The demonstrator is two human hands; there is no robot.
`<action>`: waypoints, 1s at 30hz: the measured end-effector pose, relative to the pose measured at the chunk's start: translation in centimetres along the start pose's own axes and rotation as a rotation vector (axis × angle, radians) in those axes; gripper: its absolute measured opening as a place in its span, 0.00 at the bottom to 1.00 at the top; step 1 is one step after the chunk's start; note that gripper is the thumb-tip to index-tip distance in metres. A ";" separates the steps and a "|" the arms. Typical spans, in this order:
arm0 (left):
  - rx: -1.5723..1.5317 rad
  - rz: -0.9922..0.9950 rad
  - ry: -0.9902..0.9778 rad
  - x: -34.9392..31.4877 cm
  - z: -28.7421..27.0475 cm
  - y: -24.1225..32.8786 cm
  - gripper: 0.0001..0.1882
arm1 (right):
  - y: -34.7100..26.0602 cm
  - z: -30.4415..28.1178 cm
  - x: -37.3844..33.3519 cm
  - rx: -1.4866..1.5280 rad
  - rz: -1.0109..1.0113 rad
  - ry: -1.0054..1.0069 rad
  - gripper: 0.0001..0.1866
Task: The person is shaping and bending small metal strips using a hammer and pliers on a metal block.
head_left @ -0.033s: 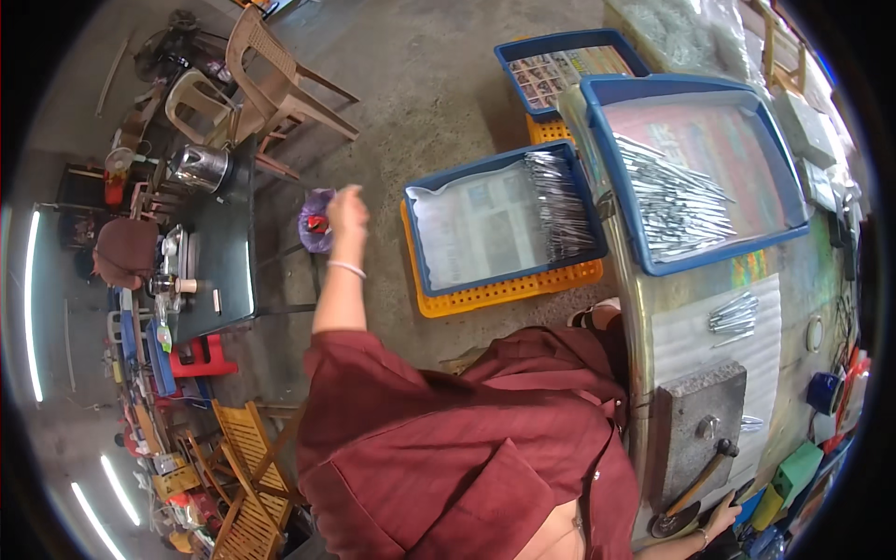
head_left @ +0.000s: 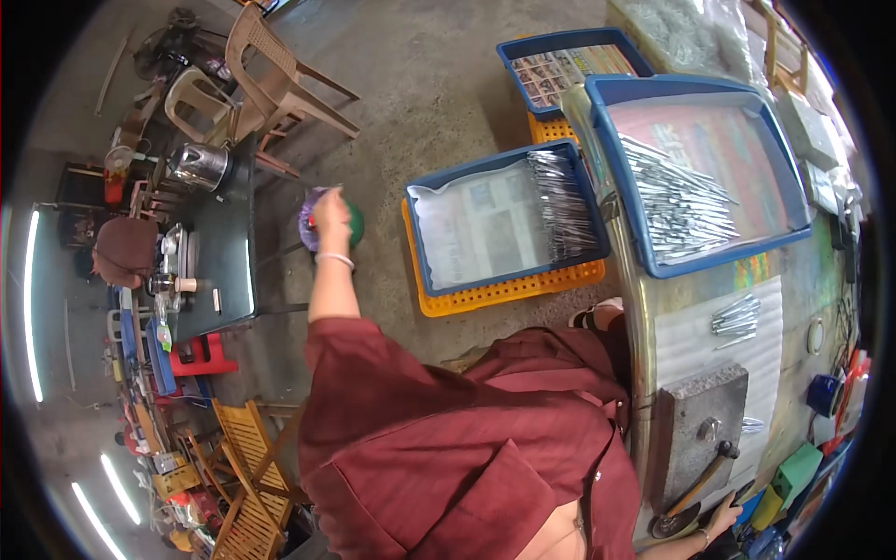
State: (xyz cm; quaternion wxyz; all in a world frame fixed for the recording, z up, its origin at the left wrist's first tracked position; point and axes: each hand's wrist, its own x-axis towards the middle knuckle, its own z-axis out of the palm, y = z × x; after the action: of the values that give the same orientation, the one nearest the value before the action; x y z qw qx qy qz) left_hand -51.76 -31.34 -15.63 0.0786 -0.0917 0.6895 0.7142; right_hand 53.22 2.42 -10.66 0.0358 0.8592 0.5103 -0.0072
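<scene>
From here I can't tell if left hand or right hand grips anything; sloppy left reach could knock that rounded green thing (crinkly purple bag alongside).

The left hand is blurred and hides part of the crumpled purple plastic bag and the rounded green object; whether its fingers grip either cannot be told. The right hand is too small to show what its fingertips touch. The lower edge crops the maroon button-up shirt. The speckled grey stone block partly hides some shiny silver metal pieces; the clear crinkled plastic sheeting runs off the upper edge.
</scene>
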 end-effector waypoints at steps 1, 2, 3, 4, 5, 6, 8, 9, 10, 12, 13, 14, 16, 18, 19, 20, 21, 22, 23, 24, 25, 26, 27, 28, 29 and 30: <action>-0.023 -0.030 0.161 2.4 -3.6 -0.1 0.16 | 0.5 0.3 1.0 -0.012 -0.015 0.002 0.38; -0.089 0.056 0.400 4.9 -5.2 -0.7 0.17 | 0.8 0.5 1.6 -0.061 -0.090 0.068 0.38; -0.142 0.138 0.621 6.1 -4.6 -1.4 0.17 | 1.9 0.6 1.9 -0.118 -0.145 0.131 0.38; -0.096 0.201 0.469 3.5 -4.3 0.2 0.15 | -1.0 -0.6 0.2 -0.016 -0.096 0.081 0.39; 0.086 0.190 0.364 5.6 -7.4 -2.1 0.15 | -2.5 -0.5 0.2 -0.016 -0.124 0.075 0.39; 0.185 0.216 0.299 3.7 -4.7 -3.0 0.08 | -2.8 -2.1 -0.8 -0.068 -0.100 0.139 0.39; 0.029 0.282 0.058 -6.2 3.9 -1.9 0.08 | -1.6 -3.4 -0.6 -0.137 -0.101 0.194 0.39; 0.113 0.346 -0.080 -12.6 8.6 -0.1 0.08 | -0.8 -3.8 -1.4 -0.154 -0.079 0.192 0.39; 0.208 0.425 -0.209 -16.7 10.7 0.5 0.08 | -1.4 -4.1 -1.6 -0.128 -0.140 0.207 0.38; 0.109 0.324 -0.718 -24.7 14.3 2.2 0.10 | -4.8 -6.7 -5.3 -0.077 -0.265 0.241 0.33; 0.056 0.320 -0.860 -27.6 15.6 2.7 0.12 | -5.2 -8.6 -6.2 -0.051 -0.271 0.197 0.29; -0.006 0.312 -1.014 -30.3 16.7 3.0 0.13 | -7.2 -10.2 -7.9 0.155 -0.495 0.242 0.28; -0.080 0.198 -1.218 -33.0 17.8 3.5 0.14 | -14.8 -13.7 -12.6 0.251 -0.380 0.217 0.24; -0.161 0.010 -1.467 -35.2 19.8 3.4 0.15 | -16.6 -13.3 -13.6 0.474 -0.300 0.120 0.21; -0.181 -0.124 -1.560 -36.2 20.8 3.0 0.15 | -16.9 -12.9 -14.1 0.341 -0.337 0.192 0.20; -0.207 -0.299 -1.654 -37.1 21.7 3.1 0.17 | -16.3 -11.9 -14.4 0.417 -0.377 0.245 0.19; -0.213 -0.473 -1.739 -38.2 22.8 2.9 0.19 | -16.6 -11.6 -14.9 0.453 -0.355 0.221 0.18; -0.232 -0.633 -1.798 -39.3 23.6 3.0 0.21 | -18.9 -12.4 -16.5 0.464 -0.344 0.214 0.18; -0.242 -0.792 -1.847 -40.5 24.5 2.7 0.23 | -19.1 -12.1 -17.1 0.590 -0.392 0.182 0.17; -0.316 -0.954 -1.914 -41.8 25.4 2.5 0.25 | -19.7 -12.8 -18.3 0.590 -0.411 0.172 0.16; -0.380 -1.102 -1.994 -43.3 26.2 2.3 0.27 | -20.3 -12.9 -19.1 0.605 -0.443 0.156 0.16; -0.348 -1.209 -2.033 -44.5 26.7 1.8 0.27 | -20.5 -12.6 -19.8 0.600 -0.479 0.168 0.16; -0.312 -1.311 -2.061 -45.5 27.0 1.3 0.28 | -20.7 -12.3 -20.5 0.597 -0.523 0.175 0.16; -0.347 -1.197 -2.132 -47.1 27.2 1.3 0.26 | -20.9 -11.8 -21.1 0.596 -0.496 0.189 0.16; -0.330 -1.199 -2.151 -47.9 27.5 1.4 0.26 | -21.3 -11.5 -21.8 0.466 -0.507 0.199 0.16; -0.244 -1.022 -2.240 -48.4 27.7 1.4 0.24 | -21.8 -11.3 -22.2 0.336 -0.518 0.203 0.17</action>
State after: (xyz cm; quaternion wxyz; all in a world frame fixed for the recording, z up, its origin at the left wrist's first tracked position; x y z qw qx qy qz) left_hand -5.70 -3.01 -1.80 0.8857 0.3046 0.0562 0.3458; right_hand 23.19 -5.91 0.54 -0.1605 0.6910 0.7047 -0.0144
